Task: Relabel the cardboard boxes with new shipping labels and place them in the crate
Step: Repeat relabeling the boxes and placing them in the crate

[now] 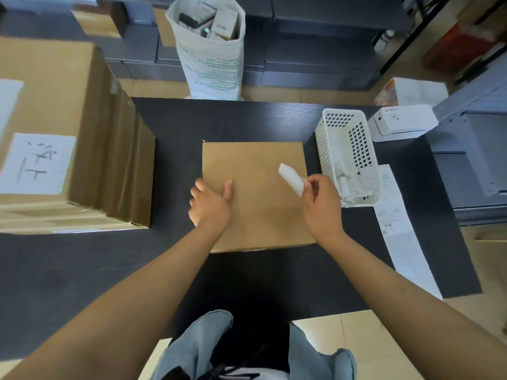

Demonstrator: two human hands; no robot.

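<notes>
Flat cardboard box [255, 196] sits mid-worktop [82, 270], left hand [211, 204] pressing its edge, fingers loose. Right hand [319, 198] pinches a curled white strip [291, 178], probably peeled backing or the old label. Next up I'd guess: drop it in the white basket [329, 138], grab a fresh label [395, 215].

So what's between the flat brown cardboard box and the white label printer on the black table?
The white perforated plastic basket, holding crumpled paper scraps, stands between the flat brown cardboard box and the white label printer, seen in the head view.
</notes>
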